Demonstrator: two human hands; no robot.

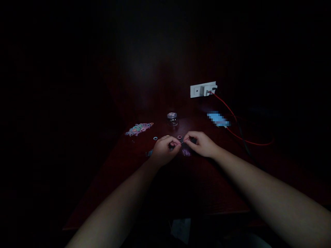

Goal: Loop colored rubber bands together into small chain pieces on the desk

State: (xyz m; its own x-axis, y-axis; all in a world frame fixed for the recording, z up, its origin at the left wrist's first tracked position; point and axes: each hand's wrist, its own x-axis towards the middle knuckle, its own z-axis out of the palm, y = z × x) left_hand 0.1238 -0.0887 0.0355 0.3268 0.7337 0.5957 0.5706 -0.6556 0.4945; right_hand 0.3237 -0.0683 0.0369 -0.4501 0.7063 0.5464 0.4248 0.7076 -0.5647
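Above the dark table, the fingertips of my left hand (164, 151) and my right hand (202, 144) are pinched close together. Between them runs a thin, light elastic band (182, 142), held at both ends. Just beyond the fingers a pink elastic band (179, 137) lies on the wood, and a light-blue one (155, 138) sits further left. A little heap of purple bands (186, 152) is below my right fingers. Bluish bands (149, 153) lie partly hidden behind my left hand.
A multicoloured pile of elastic bands (139, 128) spreads at the table's left. A clear lidded jar (172, 119) stands at the back. From a charger in the wall socket (197, 91), a red cable (227, 104) loops toward a blurred blue object (218, 119). The surroundings are very dark.
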